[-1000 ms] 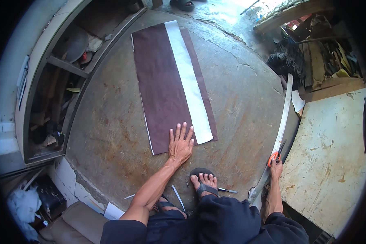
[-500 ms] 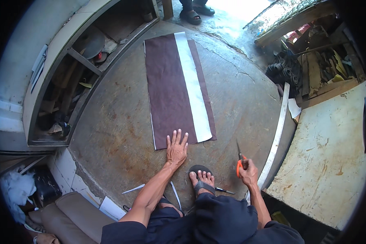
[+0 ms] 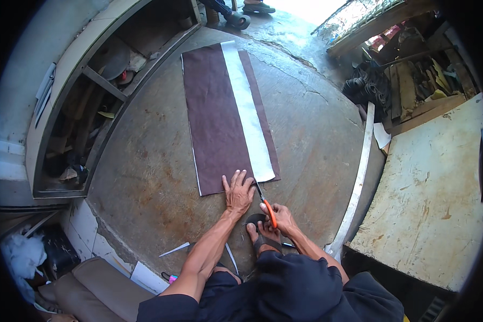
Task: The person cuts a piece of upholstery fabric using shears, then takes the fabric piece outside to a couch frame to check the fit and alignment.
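Observation:
A long piece of dark maroon material (image 3: 216,115) lies on the concrete floor, with a white strip (image 3: 247,112) running lengthwise near its right side. My left hand (image 3: 238,194) rests with fingers spread on the material's near edge. In my right hand (image 3: 282,219) is a pair of scissors (image 3: 269,210) with orange handles, its fingers wrapped round them. The blades point away from me, and their tips reach the near edge by the white strip, just right of my left fingertips. Whether the blades have material between them cannot be made out.
A long pale straight bar (image 3: 358,188) lies at the right, beside a worn board (image 3: 421,198). Narrow white offcuts (image 3: 175,249) lie near my feet. An open cabinet (image 3: 104,80) lines the left side. At the far edge, another person's shoe (image 3: 237,20) shows.
My right hand has brought the scissors left and forward to the near edge of the material. My left hand has shifted slightly right. The other person's feet have moved.

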### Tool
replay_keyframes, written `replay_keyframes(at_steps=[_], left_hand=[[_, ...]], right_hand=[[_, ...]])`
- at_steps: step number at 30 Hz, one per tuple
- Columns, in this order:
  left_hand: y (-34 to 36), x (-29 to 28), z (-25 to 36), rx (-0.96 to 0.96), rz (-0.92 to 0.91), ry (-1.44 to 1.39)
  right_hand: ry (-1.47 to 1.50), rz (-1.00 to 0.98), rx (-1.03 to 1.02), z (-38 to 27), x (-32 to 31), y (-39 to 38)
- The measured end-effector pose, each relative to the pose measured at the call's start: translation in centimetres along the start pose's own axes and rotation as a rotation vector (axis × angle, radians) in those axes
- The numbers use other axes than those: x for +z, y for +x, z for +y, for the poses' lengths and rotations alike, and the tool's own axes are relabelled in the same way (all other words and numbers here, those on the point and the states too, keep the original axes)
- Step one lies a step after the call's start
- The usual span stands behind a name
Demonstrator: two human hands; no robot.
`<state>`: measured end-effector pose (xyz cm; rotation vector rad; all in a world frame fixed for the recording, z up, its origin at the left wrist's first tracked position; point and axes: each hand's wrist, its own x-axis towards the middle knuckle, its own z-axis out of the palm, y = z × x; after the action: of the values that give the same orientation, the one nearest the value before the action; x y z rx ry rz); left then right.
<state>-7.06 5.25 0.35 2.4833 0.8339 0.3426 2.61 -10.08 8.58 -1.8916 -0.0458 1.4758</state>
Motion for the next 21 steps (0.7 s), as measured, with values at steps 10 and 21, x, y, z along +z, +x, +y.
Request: replay_keyframes(at_steps=[10,21], left_hand=[[0.8,1.8,-0.5,0.134,0.124,0.022],[-2.3,2.7,2.5,0.22,0.064,-0.054]], right_hand=[[-0.016,0.085,0.009,0.4,-0.1,-1.6],[-0.096,0.119,-0.021,6.9,-2.3,-1.0]])
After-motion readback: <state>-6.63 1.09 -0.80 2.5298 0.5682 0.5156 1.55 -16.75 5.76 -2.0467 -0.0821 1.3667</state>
